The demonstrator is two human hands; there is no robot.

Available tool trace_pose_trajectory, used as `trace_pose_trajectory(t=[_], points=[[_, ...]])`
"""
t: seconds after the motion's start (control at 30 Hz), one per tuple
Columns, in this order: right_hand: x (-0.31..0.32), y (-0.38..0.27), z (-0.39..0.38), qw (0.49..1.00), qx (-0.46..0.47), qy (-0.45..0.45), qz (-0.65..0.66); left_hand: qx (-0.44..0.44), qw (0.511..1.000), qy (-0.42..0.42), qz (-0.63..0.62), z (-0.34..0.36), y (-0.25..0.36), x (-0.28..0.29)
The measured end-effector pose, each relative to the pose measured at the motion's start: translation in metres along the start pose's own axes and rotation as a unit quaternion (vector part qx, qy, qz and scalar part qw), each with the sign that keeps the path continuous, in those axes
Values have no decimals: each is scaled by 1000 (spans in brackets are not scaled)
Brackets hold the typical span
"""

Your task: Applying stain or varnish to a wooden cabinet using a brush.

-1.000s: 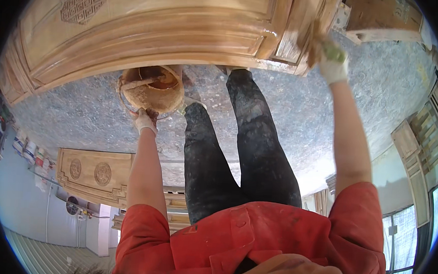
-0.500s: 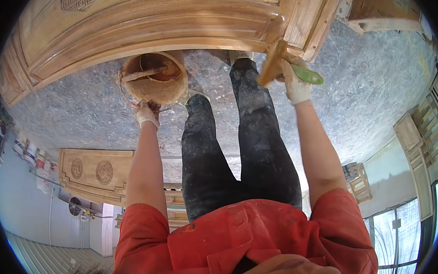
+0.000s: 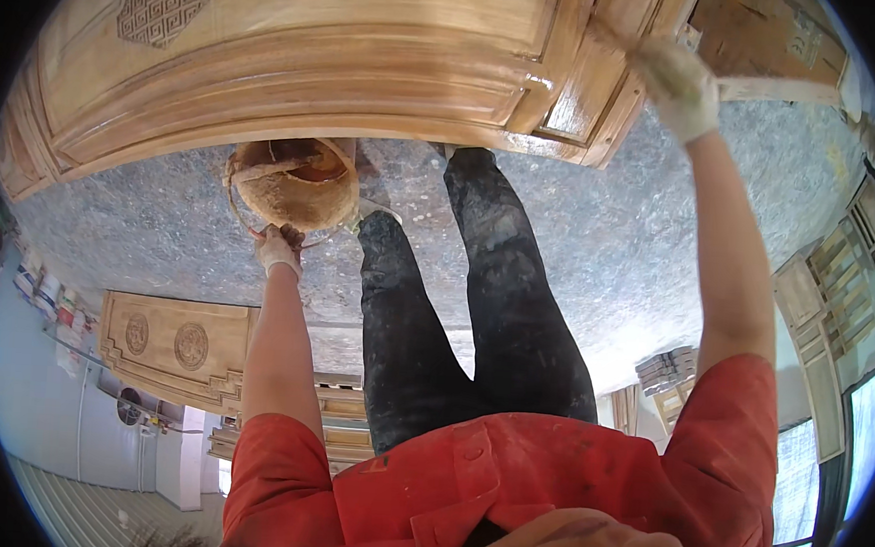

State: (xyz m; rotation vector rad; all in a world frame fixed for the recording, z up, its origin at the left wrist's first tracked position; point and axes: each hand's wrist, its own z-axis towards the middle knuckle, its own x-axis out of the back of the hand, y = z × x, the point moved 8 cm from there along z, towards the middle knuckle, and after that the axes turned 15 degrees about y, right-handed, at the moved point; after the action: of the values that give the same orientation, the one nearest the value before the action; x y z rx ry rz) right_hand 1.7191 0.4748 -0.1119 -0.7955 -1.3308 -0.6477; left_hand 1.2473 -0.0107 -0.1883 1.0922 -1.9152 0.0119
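Head view | left hand (image 3: 278, 249) grips bucket (image 3: 296, 182) handle | right hand (image 3: 678, 83) clutches brush on wooden door (image 3: 301, 55)

A carved wood panel (image 3: 168, 342) leans by the wall. Stacked wood frames (image 3: 837, 298) stand at the side. The grey speckled floor (image 3: 600, 243) spreads wide.

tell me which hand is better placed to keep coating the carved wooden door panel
Right hand, likely: it is up at the carved wooden door panel's glossy edge, while the left hand grips the stained brown bucket.
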Motion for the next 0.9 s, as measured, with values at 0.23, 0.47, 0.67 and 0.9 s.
trace_pose_trajectory(t=[0.23, 0.47, 0.67, 0.9], points=[[9, 121, 87, 942, -67, -38, -327, -17, 998, 54, -5, 14, -4, 4], [20, 92, 152, 853, -491, 111, 140, -36, 997, 61, 13, 14, -5, 2], [14, 86, 138, 675, -603, 169, 389, -34, 995, 88, 42, 11, -4, 13], [-44, 209, 134, 893, -233, 204, 325, -37, 997, 57, 42, 14, -7, 10]])
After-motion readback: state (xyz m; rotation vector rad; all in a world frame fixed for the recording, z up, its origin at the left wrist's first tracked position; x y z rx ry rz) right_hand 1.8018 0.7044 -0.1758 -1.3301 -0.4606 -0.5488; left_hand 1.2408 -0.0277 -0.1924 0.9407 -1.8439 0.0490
